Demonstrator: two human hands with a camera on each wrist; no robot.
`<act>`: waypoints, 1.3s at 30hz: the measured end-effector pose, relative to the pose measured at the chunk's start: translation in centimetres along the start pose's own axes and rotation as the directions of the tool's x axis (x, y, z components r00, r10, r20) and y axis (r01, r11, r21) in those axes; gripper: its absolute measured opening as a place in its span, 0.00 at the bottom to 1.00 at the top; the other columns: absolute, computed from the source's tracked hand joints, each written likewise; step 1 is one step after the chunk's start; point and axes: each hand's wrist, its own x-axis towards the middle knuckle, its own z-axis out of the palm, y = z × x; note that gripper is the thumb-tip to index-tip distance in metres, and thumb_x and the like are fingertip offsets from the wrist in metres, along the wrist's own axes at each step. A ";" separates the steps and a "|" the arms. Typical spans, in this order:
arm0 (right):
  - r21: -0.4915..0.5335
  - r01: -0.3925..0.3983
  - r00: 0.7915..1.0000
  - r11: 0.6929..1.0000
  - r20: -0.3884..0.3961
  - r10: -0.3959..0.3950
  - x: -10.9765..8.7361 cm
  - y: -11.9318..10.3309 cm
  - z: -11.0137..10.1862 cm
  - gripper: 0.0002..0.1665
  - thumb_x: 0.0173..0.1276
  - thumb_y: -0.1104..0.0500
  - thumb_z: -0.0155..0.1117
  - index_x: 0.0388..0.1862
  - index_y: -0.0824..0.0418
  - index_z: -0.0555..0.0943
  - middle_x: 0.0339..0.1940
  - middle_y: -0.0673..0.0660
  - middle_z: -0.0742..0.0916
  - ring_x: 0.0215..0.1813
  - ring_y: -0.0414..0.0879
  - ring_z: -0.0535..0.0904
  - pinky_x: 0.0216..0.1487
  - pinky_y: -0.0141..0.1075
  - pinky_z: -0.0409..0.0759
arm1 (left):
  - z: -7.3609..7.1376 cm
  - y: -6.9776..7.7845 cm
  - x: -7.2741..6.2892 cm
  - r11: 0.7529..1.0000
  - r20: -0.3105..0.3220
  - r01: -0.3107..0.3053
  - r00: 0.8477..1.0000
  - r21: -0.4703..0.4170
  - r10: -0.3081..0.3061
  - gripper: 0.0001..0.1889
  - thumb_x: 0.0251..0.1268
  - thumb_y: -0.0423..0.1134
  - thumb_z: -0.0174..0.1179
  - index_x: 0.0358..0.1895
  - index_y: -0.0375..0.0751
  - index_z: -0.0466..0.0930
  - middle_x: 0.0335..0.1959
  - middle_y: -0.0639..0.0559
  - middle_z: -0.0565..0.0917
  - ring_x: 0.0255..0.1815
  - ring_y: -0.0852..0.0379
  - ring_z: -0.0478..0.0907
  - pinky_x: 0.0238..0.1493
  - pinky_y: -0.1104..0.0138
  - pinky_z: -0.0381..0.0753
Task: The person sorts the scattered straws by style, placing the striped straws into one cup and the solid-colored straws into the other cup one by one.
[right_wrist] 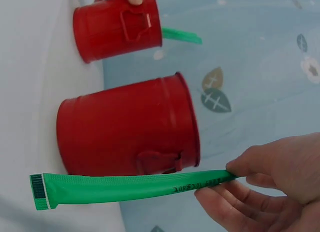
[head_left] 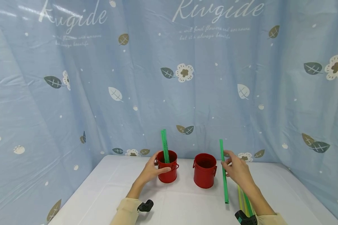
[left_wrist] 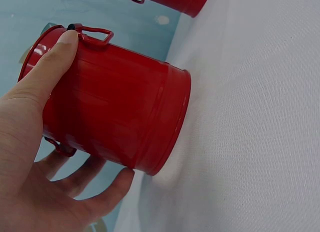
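Hands at two red buckets: your left hand is curving round the left bucket, the thumb lying along its near wall beside a wire handle and the fingers wrapping the other side, spread about as wide as the bucket itself — a hold that is probably steadying it. Green sticks are standing inside that bucket, leaning slightly with their tops rising well above the rim, presumably because the wall is propping them.

Your right hand is pinching a green strip, the thumb and fingertips almost meeting on it. You are gripping it above the middle, which is likely leaving the longer lower part free. The strip is running above and below your fingertips, on the left of the hand, between it and the right bucket; it is lying outside that bucket, near its wall. Whether its lower end is touching the table, the views are not showing.

Yellow lengths and another green length are resting on the table, partly hidden by your right forearm — seemingly positioned within that hand's easy reach
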 end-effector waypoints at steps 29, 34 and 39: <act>0.140 0.183 0.983 0.973 -0.059 -0.176 3.4 -6.3 1.9 0.28 0.68 0.60 0.65 0.65 0.61 0.72 0.35 0.59 0.85 0.27 0.46 0.85 0.23 0.29 0.82 | 0.1 -0.2 0.1 1.000 -0.009 -0.022 1.000 -0.018 0.022 0.43 0.53 0.48 0.73 0.73 0.53 0.61 0.67 0.50 0.72 0.65 0.47 0.68 0.61 0.47 0.76; 0.199 0.208 0.978 0.958 -0.050 -0.202 4.3 -7.2 2.9 0.27 0.67 0.63 0.66 0.64 0.62 0.73 0.35 0.60 0.85 0.28 0.46 0.86 0.22 0.29 0.83 | 0.1 -0.2 0.0 0.999 -0.010 -0.029 1.000 -0.018 0.029 0.43 0.53 0.48 0.73 0.73 0.53 0.62 0.67 0.50 0.72 0.66 0.46 0.68 0.61 0.46 0.75; 0.239 0.208 0.978 0.949 -0.037 -0.205 5.1 -8.5 3.7 0.27 0.67 0.62 0.66 0.64 0.61 0.73 0.35 0.61 0.86 0.30 0.49 0.86 0.23 0.31 0.83 | 0.1 -0.3 0.1 0.999 -0.010 -0.033 0.999 -0.011 0.032 0.43 0.53 0.48 0.73 0.73 0.52 0.61 0.67 0.50 0.72 0.66 0.47 0.68 0.61 0.49 0.75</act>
